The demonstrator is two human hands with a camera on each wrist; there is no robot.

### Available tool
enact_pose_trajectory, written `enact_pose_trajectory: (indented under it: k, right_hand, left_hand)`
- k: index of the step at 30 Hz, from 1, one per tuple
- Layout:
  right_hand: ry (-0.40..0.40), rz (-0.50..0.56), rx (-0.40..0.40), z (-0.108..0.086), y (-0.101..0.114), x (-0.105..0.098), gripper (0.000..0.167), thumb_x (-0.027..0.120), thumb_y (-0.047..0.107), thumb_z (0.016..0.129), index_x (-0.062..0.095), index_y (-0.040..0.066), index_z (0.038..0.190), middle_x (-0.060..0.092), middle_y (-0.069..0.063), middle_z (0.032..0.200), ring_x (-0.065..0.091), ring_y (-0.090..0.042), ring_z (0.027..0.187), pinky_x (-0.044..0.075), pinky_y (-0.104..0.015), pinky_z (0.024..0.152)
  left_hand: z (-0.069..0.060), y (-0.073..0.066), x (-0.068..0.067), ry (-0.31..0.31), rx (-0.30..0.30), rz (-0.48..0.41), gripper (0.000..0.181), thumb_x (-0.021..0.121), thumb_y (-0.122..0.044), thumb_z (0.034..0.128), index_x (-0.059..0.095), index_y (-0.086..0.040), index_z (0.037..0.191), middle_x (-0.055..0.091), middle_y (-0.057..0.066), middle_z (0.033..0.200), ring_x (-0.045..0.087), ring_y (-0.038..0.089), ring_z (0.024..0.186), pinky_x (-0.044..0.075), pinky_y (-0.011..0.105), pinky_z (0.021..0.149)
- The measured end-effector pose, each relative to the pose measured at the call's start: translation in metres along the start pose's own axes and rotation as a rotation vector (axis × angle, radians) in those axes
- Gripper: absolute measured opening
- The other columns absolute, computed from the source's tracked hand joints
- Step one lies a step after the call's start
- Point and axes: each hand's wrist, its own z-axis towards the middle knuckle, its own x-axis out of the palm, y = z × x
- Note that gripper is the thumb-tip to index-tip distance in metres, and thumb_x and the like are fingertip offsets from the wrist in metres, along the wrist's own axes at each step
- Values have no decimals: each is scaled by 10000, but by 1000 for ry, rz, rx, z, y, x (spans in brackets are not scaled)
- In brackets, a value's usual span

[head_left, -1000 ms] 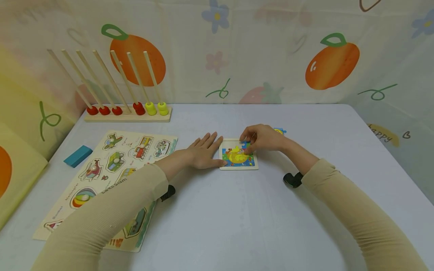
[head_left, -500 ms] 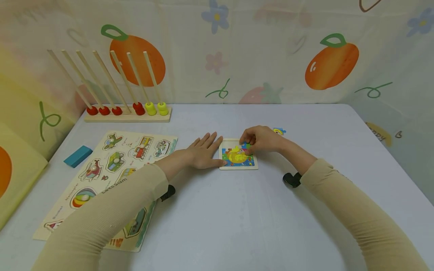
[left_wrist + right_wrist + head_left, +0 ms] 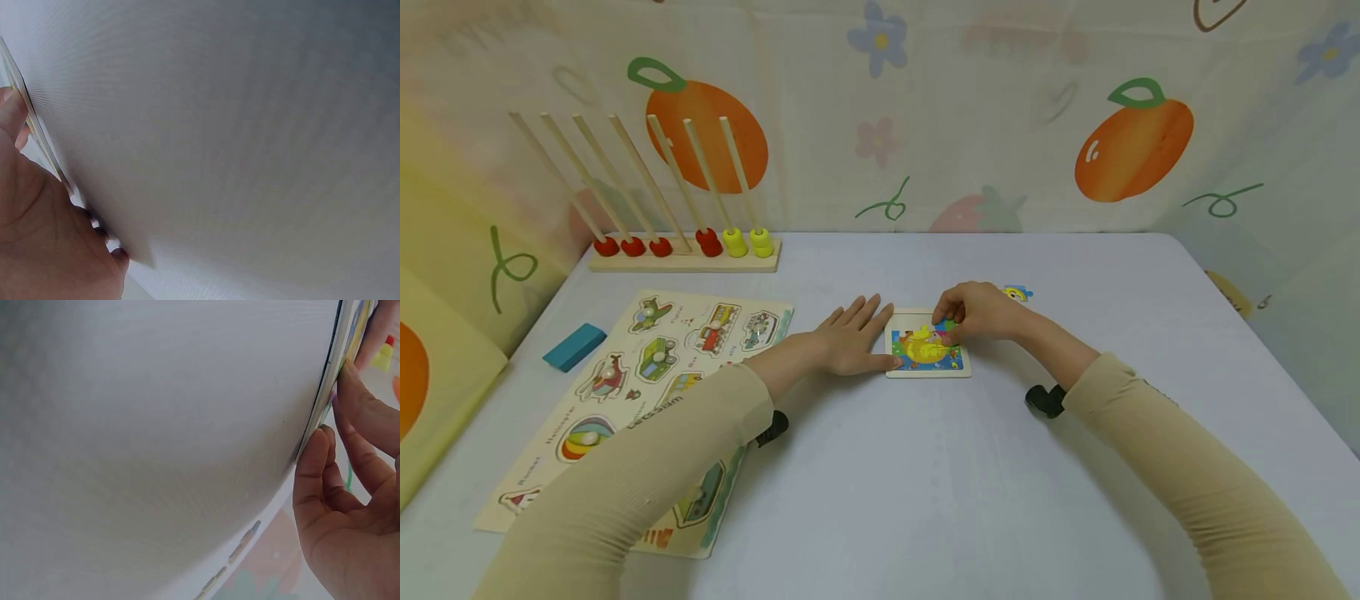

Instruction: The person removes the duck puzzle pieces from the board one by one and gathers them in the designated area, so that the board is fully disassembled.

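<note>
A small jigsaw puzzle [image 3: 927, 363] in a pale frame lies on the table, showing a yellow duck-like picture on blue. My left hand [image 3: 852, 340] rests flat beside it with straight fingers, its thumb touching the frame's left edge; the left wrist view shows the palm [image 3: 50, 231] at the tray's edge. Curled over the upper right of the puzzle, my right hand [image 3: 981, 310] pinches a blue-green puzzle piece [image 3: 950, 326], mostly covered by the fingers. In the right wrist view, the thumb and fingers [image 3: 369, 415] meet at the puzzle's side.
Behind the right hand lies a loose yellow-and-blue puzzle piece [image 3: 1018, 292]. At left are a wooden peg puzzle board [image 3: 700, 307] with vehicle pictures, a teal block [image 3: 574, 347], and a bead rack [image 3: 685, 263] with upright rods. A printed cloth [image 3: 820, 108] hangs behind the table.
The right hand shifts very slightly at the puzzle's upper right corner, and the piece under its fingers appears slightly shifted. My left hand stays in place.
</note>
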Motion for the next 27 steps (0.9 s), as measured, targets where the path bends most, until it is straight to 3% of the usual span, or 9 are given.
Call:
enact_pose_trajectory:
  k: [14,27]
  right_hand:
    - [-26,-26,-24,-2,3,-1,220,834,125,773,742,91,970,615,-97,987,529,-222,881,447,-273,766]
    - [-47,-61,-32,-1,3,-1,208,843,149,757,737,123,934,629,-100,1043,555,-269,977,475,-395,879]
  left_hand:
    - [0,1,0,-2,11,-5,927,401,-679,953,-90,-223,1593,-186,32,1673,-166,273,1563,-46,514,1276]
    - [-11,-6,-7,18,17,-6,899,394,-628,980,-88,-183,1595,-180,68,1674,-161,283,1563,-49,505,1278]
